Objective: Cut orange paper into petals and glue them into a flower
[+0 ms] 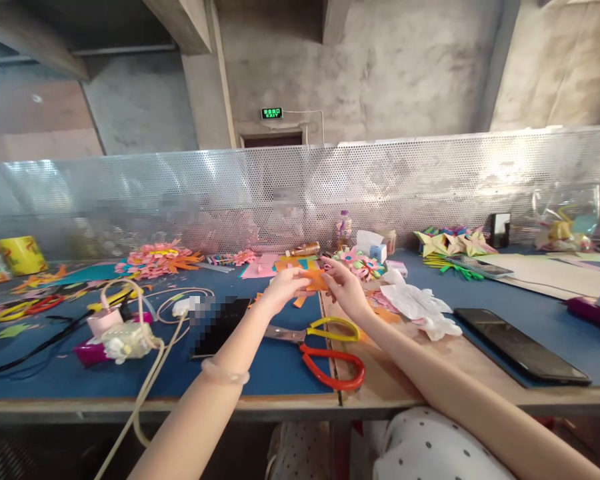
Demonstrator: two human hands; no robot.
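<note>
Both hands' grip pinching orange paper, forearms outstretched.

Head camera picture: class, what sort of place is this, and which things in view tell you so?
Probably a paper-craft workbench in a bare concrete workshop. Both hands, left hand and right hand, hold an orange paper piece; scissors lie below, and paper flowers sit along the perforated metal divider.

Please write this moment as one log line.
left hand: grips orange paper piece | right hand: grips same piece | scissors: on table, untouched
</note>
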